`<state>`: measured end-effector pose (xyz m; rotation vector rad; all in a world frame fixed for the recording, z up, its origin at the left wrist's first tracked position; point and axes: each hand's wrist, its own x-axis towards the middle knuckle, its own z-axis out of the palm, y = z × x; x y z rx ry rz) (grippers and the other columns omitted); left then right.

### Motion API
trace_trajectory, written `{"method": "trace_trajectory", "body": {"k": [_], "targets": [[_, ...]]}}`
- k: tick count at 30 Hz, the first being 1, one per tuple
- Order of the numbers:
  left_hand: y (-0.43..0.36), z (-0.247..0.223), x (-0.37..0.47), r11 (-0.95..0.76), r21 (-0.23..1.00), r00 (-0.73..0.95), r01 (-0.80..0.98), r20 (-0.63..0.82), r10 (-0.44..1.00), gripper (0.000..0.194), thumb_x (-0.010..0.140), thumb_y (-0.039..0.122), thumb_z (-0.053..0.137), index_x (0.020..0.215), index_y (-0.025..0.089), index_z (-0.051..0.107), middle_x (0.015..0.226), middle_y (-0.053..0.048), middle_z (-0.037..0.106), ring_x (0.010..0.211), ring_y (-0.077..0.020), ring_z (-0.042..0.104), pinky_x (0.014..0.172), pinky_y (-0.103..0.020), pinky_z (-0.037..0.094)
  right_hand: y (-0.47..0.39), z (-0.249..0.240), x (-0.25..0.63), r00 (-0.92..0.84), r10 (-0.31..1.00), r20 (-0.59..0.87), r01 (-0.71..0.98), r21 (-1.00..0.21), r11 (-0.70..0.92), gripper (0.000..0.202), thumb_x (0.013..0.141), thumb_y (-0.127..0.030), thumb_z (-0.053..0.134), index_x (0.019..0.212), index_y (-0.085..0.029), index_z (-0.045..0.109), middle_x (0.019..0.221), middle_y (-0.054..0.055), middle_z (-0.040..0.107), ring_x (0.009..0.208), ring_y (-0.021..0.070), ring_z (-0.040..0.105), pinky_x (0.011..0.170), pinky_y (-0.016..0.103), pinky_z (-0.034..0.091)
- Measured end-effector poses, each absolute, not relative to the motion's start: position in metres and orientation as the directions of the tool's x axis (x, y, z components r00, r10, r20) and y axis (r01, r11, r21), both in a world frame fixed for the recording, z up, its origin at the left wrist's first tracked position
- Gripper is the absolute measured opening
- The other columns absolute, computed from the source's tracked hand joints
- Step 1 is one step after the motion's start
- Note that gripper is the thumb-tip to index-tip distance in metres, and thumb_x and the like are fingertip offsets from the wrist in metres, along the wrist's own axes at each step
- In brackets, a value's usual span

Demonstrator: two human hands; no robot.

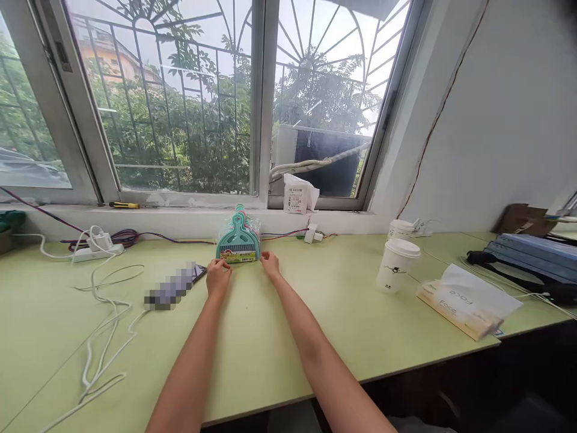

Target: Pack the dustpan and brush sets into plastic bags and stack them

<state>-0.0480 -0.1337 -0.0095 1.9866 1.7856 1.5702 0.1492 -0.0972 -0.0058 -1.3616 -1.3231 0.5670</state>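
A teal dustpan and brush set (238,236) stands upright against the wall below the window, in clear plastic with a yellow label along its lower edge. More sets of the same shape appear to be stacked behind it. My left hand (219,278) is closed, its fingertips at the set's lower left corner. At the lower right corner, the fingers of my right hand (270,264) pinch the edge. Both forearms reach forward across the pale green table (256,343).
Left of my hands lies a phone (174,287), partly pixelated, near white cables (106,313) and a power strip (98,251). To the right stand paper cups (398,264) and a tissue pack (466,300). A screwdriver (125,205) and a white packet (297,194) rest on the sill.
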Motion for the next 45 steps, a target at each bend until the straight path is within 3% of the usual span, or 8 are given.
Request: {"method": "trace_trajectory", "body": {"k": [5, 12, 20, 24, 29, 34, 38, 45], "targets": [[-0.131, -0.009, -0.052, -0.342, 0.633, -0.285, 0.695, 0.679, 0.677, 0.036, 0.080, 0.021, 0.061, 0.114, 0.016, 0.050, 0.115, -0.012, 0.052, 0.103, -0.0249, 0.053, 0.096, -0.041, 0.041, -0.084, 0.016, 0.122, 0.361, 0.882, 0.303, 0.518, -0.851, 0.081, 0.030, 0.079, -0.025, 0.066, 0.106, -0.017, 0.056, 0.109, 0.012, 0.065, 0.105, 0.0235, 0.060, 0.091, 0.038, 0.042], [-0.129, -0.009, -0.054, -0.278, 0.684, -0.353, 0.674, 0.629, 0.692, 0.013, 0.086, 0.030, 0.055, 0.089, 0.018, 0.053, 0.105, -0.012, 0.052, 0.107, -0.0278, 0.049, 0.094, -0.042, 0.041, -0.082, 0.010, 0.115, 0.363, 0.880, 0.308, 0.635, -0.772, 0.009, 0.012, 0.079, -0.018, 0.066, 0.088, -0.016, 0.058, 0.111, 0.020, 0.063, 0.112, 0.0329, 0.055, 0.092, 0.045, 0.037], [-0.140, 0.012, -0.047, -0.413, 0.618, -0.449, 0.669, 0.779, 0.437, 0.049, 0.086, 0.043, 0.054, 0.124, 0.014, 0.040, 0.134, -0.019, 0.040, 0.132, -0.0289, 0.035, 0.108, -0.044, 0.030, -0.107, 0.006, 0.144, 0.291, 0.883, 0.368, 0.588, -0.797, 0.138, 0.023, 0.087, -0.009, 0.037, 0.101, -0.019, 0.052, 0.087, 0.005, 0.065, 0.078, 0.0178, 0.060, 0.069, 0.026, 0.040], [-0.152, 0.026, -0.037, -0.457, 0.820, -0.415, 0.343, 0.569, 0.710, 0.060, 0.083, 0.046, 0.058, 0.132, 0.017, 0.038, 0.133, -0.017, 0.047, 0.105, -0.0227, 0.058, 0.083, -0.034, 0.050, -0.143, -0.002, 0.183, 0.197, 0.887, 0.417, 0.497, -0.823, 0.276, 0.013, 0.089, -0.019, 0.039, 0.088, -0.020, 0.051, 0.074, 0.000, 0.060, 0.069, 0.0155, 0.054, 0.063, 0.023, 0.037], [-0.175, 0.024, -0.013, -0.106, 0.988, 0.126, -0.109, 0.120, 0.985, 0.060, 0.081, 0.062, 0.053, 0.120, 0.016, 0.054, 0.100, -0.009, 0.066, 0.071, -0.0160, 0.064, 0.061, -0.027, 0.051, -0.176, -0.012, 0.215, 0.357, 0.878, 0.318, 0.366, -0.913, 0.182, 0.009, 0.086, -0.022, 0.042, 0.086, -0.020, 0.051, 0.076, 0.000, 0.062, 0.069, 0.0142, 0.055, 0.065, 0.022, 0.040], [-0.198, 0.013, -0.004, -0.020, 0.991, 0.159, -0.131, 0.041, 0.986, 0.037, 0.070, 0.035, 0.072, 0.096, 0.013, 0.060, 0.084, -0.007, 0.068, 0.065, -0.0163, 0.065, 0.062, -0.029, 0.055, -0.195, -0.011, 0.230, 0.356, 0.873, 0.333, 0.372, -0.908, 0.195, 0.010, 0.085, -0.025, 0.051, 0.093, -0.019, 0.055, 0.090, 0.003, 0.065, 0.082, 0.0153, 0.059, 0.075, 0.024, 0.044], [-0.201, 0.012, -0.005, -0.031, 0.980, 0.060, -0.196, 0.043, 0.997, 0.029, 0.073, 0.024, 0.066, 0.100, 0.014, 0.057, 0.083, -0.006, 0.067, 0.064, -0.0150, 0.065, 0.065, -0.031, 0.056, -0.219, 0.000, 0.231, 0.246, 0.725, 0.644, 0.595, -0.691, 0.411, 0.019, 0.088, -0.025, 0.053, 0.105, -0.019, 0.059, 0.111, 0.007, 0.062, 0.102, 0.0183, 0.055, 0.094, 0.030, 0.040], [-0.203, 0.014, -0.004, -0.140, 0.949, 0.037, -0.283, 0.157, 0.987, 0.051, 0.064, 0.021, 0.074, 0.111, 0.017, 0.055, 0.102, -0.008, 0.067, 0.077, -0.0168, 0.067, 0.070, -0.032, 0.057, -0.231, 0.002, 0.186, 0.022, 0.774, 0.632, 0.521, -0.668, 0.531, 0.026, 0.095, -0.031, 0.045, 0.079, -0.018, 0.062, 0.084, 0.004, 0.063, 0.077, 0.0144, 0.057, 0.079, 0.026, 0.045]]}}
